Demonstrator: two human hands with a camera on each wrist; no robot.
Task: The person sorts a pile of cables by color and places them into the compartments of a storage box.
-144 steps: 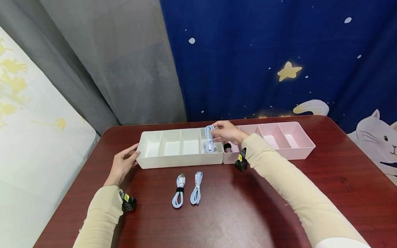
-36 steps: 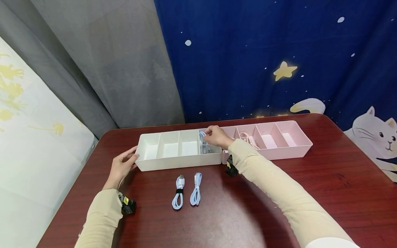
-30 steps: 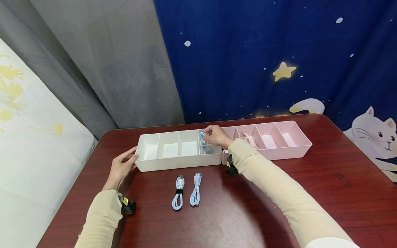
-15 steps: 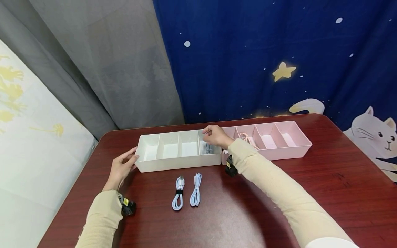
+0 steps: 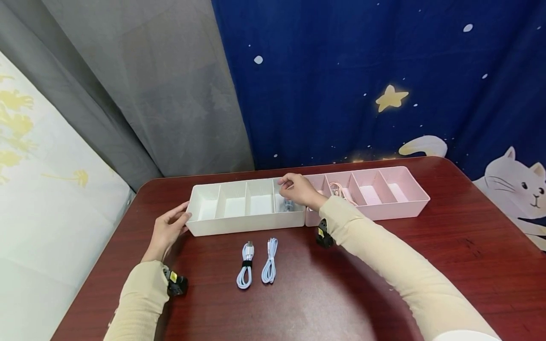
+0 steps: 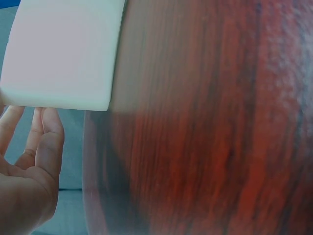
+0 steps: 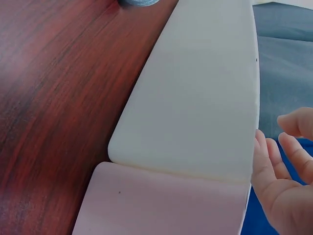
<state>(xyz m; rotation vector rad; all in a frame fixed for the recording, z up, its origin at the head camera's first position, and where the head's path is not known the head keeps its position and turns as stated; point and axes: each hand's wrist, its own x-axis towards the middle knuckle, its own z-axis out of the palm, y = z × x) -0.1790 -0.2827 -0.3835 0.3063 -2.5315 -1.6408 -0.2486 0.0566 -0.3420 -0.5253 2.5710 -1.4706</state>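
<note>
Table (image 5: 341, 293): beneath both trays.
Trays: white tray (image 5: 247, 225) left, pink tray (image 5: 396, 210) right, ends touching.
Left hand (image 5: 166, 232): slack grip touching white tray's left end.
Right hand (image 5: 300, 190): slack grip above white tray's rightmost compartment (image 5: 279, 204).
Cables: bluish cable (image 5: 288, 205) in that compartment; black-banded cable (image 5: 247, 263) and white-tied cable (image 5: 269, 261) nearer.

No readable text, labels, brands, numbers or signs.
</note>
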